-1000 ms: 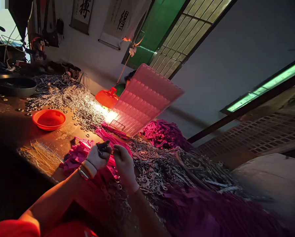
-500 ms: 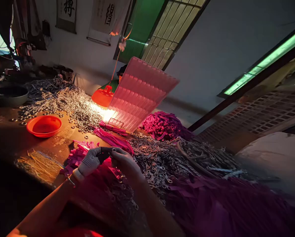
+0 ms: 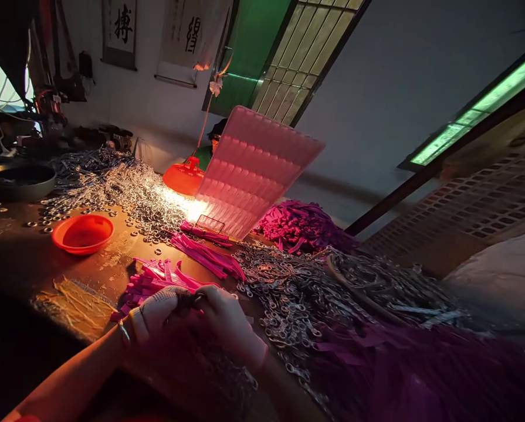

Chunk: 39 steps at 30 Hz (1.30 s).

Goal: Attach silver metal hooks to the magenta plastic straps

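My left hand (image 3: 163, 308), in a pale dotted glove with dark fingertips, has its fingers closed in a pinch near the table's front. Against it is my bare right hand (image 3: 224, 319), its fingers also bent and pressed together. Whatever lies between the fingertips is too dark and small to name. Just behind the hands is a bundle of magenta strips (image 3: 150, 278). More magenta strips (image 3: 207, 255) lie farther back, beside a heap of metal clasps (image 3: 284, 293) at the right.
A red bowl (image 3: 83, 234) stands left, near a pile of metal rings and clasps (image 3: 112, 181). A red lamp (image 3: 183, 177) hangs beside a tilted pink panel (image 3: 262, 167). A person (image 3: 215, 138) is partly visible behind it. Magenta fabric (image 3: 398, 363) fills the lower right.
Both hands have moved lower, and the right one has turned so its back shows more. The metal ring seen at the fingertips before is hidden now. The view has shifted slightly.
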### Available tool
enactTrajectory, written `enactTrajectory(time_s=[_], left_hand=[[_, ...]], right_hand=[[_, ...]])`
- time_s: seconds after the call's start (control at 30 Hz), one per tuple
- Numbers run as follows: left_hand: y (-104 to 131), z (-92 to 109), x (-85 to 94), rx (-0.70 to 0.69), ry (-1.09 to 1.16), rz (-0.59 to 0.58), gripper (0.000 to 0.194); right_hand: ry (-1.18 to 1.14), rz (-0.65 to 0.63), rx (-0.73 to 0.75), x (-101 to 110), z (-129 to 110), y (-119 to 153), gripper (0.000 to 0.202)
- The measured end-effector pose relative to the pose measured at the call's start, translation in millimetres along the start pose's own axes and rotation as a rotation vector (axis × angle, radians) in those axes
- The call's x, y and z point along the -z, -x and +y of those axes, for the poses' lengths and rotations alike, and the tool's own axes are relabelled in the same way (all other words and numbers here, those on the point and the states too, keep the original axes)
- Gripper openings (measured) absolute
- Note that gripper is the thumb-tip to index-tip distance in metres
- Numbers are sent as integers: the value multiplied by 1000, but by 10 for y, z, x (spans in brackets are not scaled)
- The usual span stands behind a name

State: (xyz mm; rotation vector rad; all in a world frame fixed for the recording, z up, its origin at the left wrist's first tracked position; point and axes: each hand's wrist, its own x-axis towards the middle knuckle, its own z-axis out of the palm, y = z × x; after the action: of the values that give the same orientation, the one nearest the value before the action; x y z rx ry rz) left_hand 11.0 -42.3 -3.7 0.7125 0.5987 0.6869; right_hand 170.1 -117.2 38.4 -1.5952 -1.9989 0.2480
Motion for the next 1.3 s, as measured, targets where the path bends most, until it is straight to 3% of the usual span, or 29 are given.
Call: enactTrajectory(time_s=[0.17,0.27,0.33,0.47,0.53,0.63,0.73,0.83,0.9,0.93,1.03,1.1,1.17,1.3], left_hand=[[84,4,46,-158,-465,-124,9],[103,22,-9,-197,-484,-164,7],[104,37,-71,-123,-362,-145,8],[72,56,-215,41,-247,-110,16],[52,56,-290,82,-234,-83,20],[25,71,-418,116,-227,-79,23],[-83,138,-572,121,-227,-113,23],[-450,267,-699,122,-329,-169,16],[-867,378,-722,114,-513,-171,11],[-1105,435,-708,103,-612,-110,8],[-1782,586,-573,125,-649,4,15],[-2085,653,-440,154,-625,71,24],[-2227,693,-313,179,-579,131,26],[-2139,749,-140,221,-422,211,20]], right_hand=[[236,-155,0,152,32,31,24],[218,-212,17,220,5,26,24],[186,-154,-20,231,-22,26,26],[127,119,-145,119,-13,98,32],[113,220,-140,42,25,166,33],[99,273,-100,0,75,233,31],[-204,234,-246,72,142,188,27],[-516,243,-426,211,346,78,30],[-585,386,-486,293,582,41,33],[-608,485,-512,317,720,45,34],[-625,667,-573,304,1137,121,38],[-497,605,-552,234,1366,154,40],[-236,403,-476,141,1542,95,41],[101,50,-355,-64,1773,-350,27]])
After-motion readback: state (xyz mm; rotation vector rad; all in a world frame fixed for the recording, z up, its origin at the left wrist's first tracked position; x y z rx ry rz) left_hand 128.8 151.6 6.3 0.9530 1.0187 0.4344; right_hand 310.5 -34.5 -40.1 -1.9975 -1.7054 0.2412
